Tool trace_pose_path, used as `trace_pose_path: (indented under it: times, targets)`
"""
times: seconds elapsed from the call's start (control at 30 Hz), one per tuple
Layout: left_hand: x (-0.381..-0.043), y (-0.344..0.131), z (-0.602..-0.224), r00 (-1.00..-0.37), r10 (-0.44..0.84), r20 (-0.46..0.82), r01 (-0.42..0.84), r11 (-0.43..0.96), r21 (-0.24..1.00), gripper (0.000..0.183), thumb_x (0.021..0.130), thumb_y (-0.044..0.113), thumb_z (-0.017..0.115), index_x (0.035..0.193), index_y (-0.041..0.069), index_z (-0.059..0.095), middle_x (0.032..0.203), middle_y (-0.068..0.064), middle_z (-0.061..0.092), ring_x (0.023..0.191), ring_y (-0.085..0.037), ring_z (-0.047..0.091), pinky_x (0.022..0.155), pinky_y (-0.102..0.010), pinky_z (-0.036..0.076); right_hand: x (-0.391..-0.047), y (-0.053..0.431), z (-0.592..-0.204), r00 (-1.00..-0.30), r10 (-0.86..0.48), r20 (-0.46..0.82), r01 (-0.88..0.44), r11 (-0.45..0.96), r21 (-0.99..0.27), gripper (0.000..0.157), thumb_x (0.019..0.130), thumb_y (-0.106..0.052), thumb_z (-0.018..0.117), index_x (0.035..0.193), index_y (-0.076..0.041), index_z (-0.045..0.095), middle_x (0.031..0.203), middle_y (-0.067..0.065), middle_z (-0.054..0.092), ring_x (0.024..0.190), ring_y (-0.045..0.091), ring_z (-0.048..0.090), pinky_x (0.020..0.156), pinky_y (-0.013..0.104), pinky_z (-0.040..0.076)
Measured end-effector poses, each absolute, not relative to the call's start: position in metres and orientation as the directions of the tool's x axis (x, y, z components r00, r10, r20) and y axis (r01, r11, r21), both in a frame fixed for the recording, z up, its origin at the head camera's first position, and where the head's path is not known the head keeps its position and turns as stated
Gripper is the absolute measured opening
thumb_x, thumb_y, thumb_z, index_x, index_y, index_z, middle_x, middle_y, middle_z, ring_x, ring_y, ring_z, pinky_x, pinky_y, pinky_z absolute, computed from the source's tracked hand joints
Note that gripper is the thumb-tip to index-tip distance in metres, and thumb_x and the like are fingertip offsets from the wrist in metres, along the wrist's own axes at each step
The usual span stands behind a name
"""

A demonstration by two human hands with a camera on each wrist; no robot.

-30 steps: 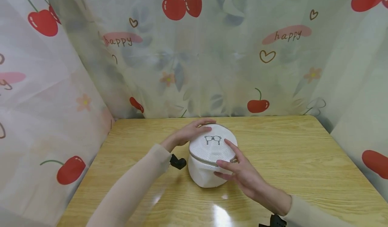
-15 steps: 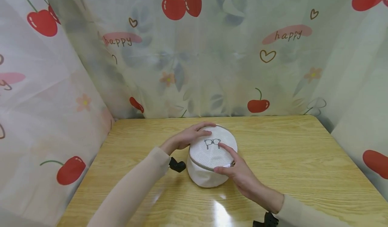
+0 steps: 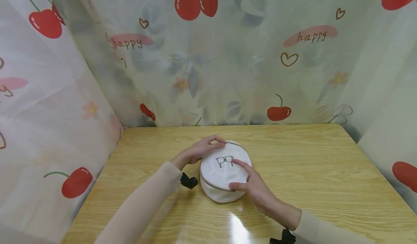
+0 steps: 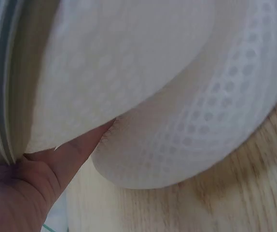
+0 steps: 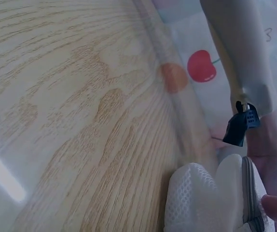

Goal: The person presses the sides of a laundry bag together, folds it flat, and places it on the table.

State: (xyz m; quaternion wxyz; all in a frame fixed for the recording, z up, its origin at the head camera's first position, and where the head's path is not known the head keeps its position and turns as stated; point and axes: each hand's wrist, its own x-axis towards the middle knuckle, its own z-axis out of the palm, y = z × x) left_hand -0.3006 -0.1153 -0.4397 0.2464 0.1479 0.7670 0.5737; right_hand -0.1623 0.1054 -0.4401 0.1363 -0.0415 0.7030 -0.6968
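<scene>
White mesh bag [image 3: 211,177] sits lower on the table [image 3: 146,142] than a moment before, so flattening seems underway. Left hand [image 3: 200,150] bends fingers over its rim, grip unclear; right hand [image 3: 258,193] rests widely spread fingers on its top.

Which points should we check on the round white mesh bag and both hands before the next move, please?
1. Bare left hand on the round white mesh bag: ok, at its far-left edge.
2. Bare right hand on the bag: ok, thumb at the near edge.
3. Bag resting on the yellow wood-grain table: ok.
4. Bag's side wall smooth: not ok, folded below the top.
5. Grey zipper closed all round: cannot tell, hands hide parts.
6. Anything inside: cannot tell.
</scene>
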Motion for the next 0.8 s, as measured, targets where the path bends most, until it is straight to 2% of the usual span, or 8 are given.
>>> trace_pose_path:
  times: [0.13, 0.23, 0.4, 0.5, 0.67, 0.8]
  targets:
    - [-0.3, -0.116, -0.445, -0.844, 0.496, -0.204, -0.039, 0.322, 0.946, 0.03, 0.104, 0.031, 0.066, 0.13, 0.014, 0.066, 0.144, -0.009, 0.056, 0.102, -0.017, 0.066, 0.08, -0.028, 0.056, -0.161, 0.107, -0.443, -0.96, -0.237, -0.147, 0.141, 0.041, -0.989, 0.074, 0.087, 0.005, 0.078, 0.154, -0.01, 0.049, 0.161, 0.022, 0.03, 0.139, 0.033, 0.037, 0.117, 0.049, 0.028]
    - [-0.298, -0.116, -0.446, -0.842, 0.501, -0.202, -0.029, 0.333, 0.943, 0.031, 0.103, 0.029, 0.068, 0.13, 0.015, 0.064, 0.148, -0.011, 0.051, 0.106, -0.021, 0.066, 0.082, -0.031, 0.056, -0.161, 0.108, -0.445, -0.959, -0.238, -0.155, 0.149, 0.046, -0.988, 0.072, 0.089, 0.003, 0.077, 0.153, -0.011, 0.05, 0.162, 0.021, 0.03, 0.14, 0.034, 0.036, 0.117, 0.049, 0.028]
    - [-0.298, -0.117, -0.447, -0.833, 0.525, -0.173, 0.025, 0.349, 0.937, 0.034, 0.102, 0.028, 0.07, 0.135, 0.019, 0.064, 0.159, -0.006, 0.042, 0.133, -0.025, 0.052, 0.098, -0.034, 0.048, -0.164, 0.109, -0.449, -0.957, -0.247, -0.15, 0.143, 0.046, -0.989, 0.071, 0.089, 0.004, 0.077, 0.153, -0.012, 0.051, 0.164, 0.021, 0.027, 0.144, 0.034, 0.033, 0.118, 0.05, 0.027]
    - [-0.298, -0.118, -0.447, -0.812, 0.566, -0.145, 0.069, 0.34, 0.938, 0.041, 0.102, 0.028, 0.071, 0.141, 0.023, 0.063, 0.16, -0.002, 0.042, 0.141, -0.022, 0.044, 0.105, -0.035, 0.044, -0.165, 0.11, -0.451, -0.957, -0.246, -0.151, 0.143, 0.049, -0.988, 0.073, 0.088, 0.004, 0.077, 0.154, -0.014, 0.05, 0.166, 0.021, 0.024, 0.147, 0.035, 0.03, 0.12, 0.051, 0.023]
    - [-0.298, -0.121, -0.448, -0.794, 0.59, -0.147, 0.085, 0.346, 0.934, 0.048, 0.098, 0.029, 0.075, 0.144, 0.031, 0.062, 0.16, 0.002, 0.043, 0.137, -0.02, 0.047, 0.1, -0.032, 0.049, -0.167, 0.113, -0.454, -0.955, -0.257, -0.148, 0.135, 0.066, -0.989, 0.084, 0.087, 0.003, 0.078, 0.16, -0.016, 0.04, 0.169, 0.024, 0.016, 0.151, 0.039, 0.024, 0.123, 0.055, 0.017]
    - [-0.298, -0.124, -0.449, -0.798, 0.579, -0.165, 0.075, 0.368, 0.927, 0.047, 0.096, 0.031, 0.077, 0.142, 0.03, 0.064, 0.159, 0.0, 0.044, 0.135, -0.02, 0.048, 0.095, -0.029, 0.051, -0.168, 0.114, -0.456, -0.949, -0.27, -0.161, 0.141, 0.091, -0.986, 0.087, 0.087, 0.002, 0.078, 0.161, -0.016, 0.038, 0.17, 0.024, 0.015, 0.153, 0.039, 0.021, 0.124, 0.056, 0.015]
